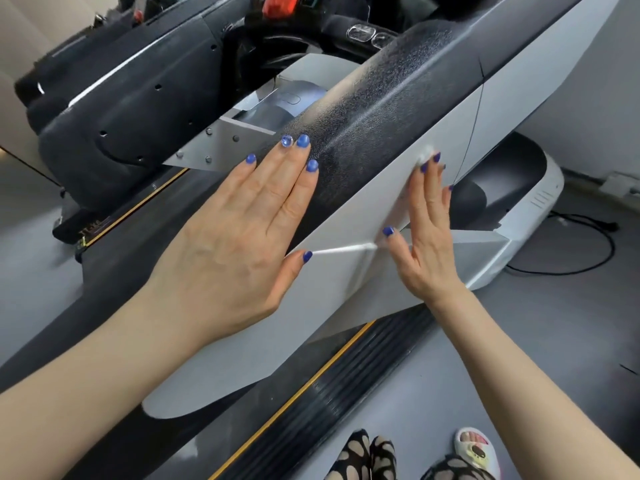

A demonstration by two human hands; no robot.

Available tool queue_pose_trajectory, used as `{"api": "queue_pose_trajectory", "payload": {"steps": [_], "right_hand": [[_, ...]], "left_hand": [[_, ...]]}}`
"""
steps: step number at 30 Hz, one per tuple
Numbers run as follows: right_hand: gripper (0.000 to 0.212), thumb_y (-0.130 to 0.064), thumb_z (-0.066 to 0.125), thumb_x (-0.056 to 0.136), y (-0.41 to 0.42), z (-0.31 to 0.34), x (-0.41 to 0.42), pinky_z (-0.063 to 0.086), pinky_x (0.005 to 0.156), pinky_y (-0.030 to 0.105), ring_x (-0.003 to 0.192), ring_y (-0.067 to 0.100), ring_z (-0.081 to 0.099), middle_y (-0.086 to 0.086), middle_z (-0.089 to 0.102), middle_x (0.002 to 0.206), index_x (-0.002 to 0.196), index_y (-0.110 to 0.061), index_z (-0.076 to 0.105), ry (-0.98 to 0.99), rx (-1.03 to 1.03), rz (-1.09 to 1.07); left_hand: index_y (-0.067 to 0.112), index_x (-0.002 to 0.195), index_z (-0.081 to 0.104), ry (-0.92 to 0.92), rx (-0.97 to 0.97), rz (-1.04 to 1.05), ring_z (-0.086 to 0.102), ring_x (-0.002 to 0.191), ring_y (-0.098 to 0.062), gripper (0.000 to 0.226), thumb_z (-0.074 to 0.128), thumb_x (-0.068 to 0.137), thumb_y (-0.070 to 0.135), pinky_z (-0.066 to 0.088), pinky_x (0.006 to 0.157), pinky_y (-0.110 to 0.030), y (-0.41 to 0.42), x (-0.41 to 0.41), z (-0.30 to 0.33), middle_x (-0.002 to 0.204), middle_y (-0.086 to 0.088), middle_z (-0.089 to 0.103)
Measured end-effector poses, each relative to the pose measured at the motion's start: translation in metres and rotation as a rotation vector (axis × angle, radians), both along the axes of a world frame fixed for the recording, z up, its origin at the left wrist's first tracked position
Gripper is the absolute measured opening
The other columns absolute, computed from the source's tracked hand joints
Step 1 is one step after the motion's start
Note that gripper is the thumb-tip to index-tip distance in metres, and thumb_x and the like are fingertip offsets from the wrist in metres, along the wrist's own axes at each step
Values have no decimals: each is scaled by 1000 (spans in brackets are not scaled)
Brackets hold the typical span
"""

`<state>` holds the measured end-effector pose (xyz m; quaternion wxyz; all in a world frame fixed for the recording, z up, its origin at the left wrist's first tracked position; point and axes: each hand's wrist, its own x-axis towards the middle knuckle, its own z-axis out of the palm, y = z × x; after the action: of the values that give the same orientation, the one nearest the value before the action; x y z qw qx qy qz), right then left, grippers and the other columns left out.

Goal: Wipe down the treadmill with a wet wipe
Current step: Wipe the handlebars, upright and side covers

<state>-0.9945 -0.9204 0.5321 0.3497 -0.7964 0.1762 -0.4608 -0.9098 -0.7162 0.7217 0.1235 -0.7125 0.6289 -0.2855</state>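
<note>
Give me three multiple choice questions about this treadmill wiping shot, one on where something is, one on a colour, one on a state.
1. Where is the wet wipe?
A. Under the right hand's fingertips
B. On the floor
C. Under the left hand

2. What colour is the nail polish?
A. Red
B. Blue
C. Green

3. How does the left hand lie?
A. Clenched
B. Pinching a cable
C. Flat, fingers straight

Answers:
A, white wipe shows at the right hand's fingertips on the treadmill's grey side panel.
B, all visible nails are blue.
C, it rests flat on the black textured handrail.
</note>
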Motion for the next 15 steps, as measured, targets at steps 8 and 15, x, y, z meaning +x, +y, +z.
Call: {"api": "queue_pose_trajectory", "payload": {"steps": [8,15], "right_hand": [[73,-45,36,102,23,-38,-7,-7,125,40,156,19,-3,0,-5,169,162,-18,4,105,-276,94],[76,-52,33,103,28,-29,-9,-4,125,46,156,27,0,3,-5,168,160,-9,6,98,-272,136]], "left_hand": [[-9,155,21,-13,-1,-8,18,153,-38,73,45,102,36,25,122,-53,0,0,0,164,-27,16],[-8,155,23,-18,-5,-12,19,153,-38,74,45,101,37,23,123,-51,0,0,0,164,-27,17]]}}
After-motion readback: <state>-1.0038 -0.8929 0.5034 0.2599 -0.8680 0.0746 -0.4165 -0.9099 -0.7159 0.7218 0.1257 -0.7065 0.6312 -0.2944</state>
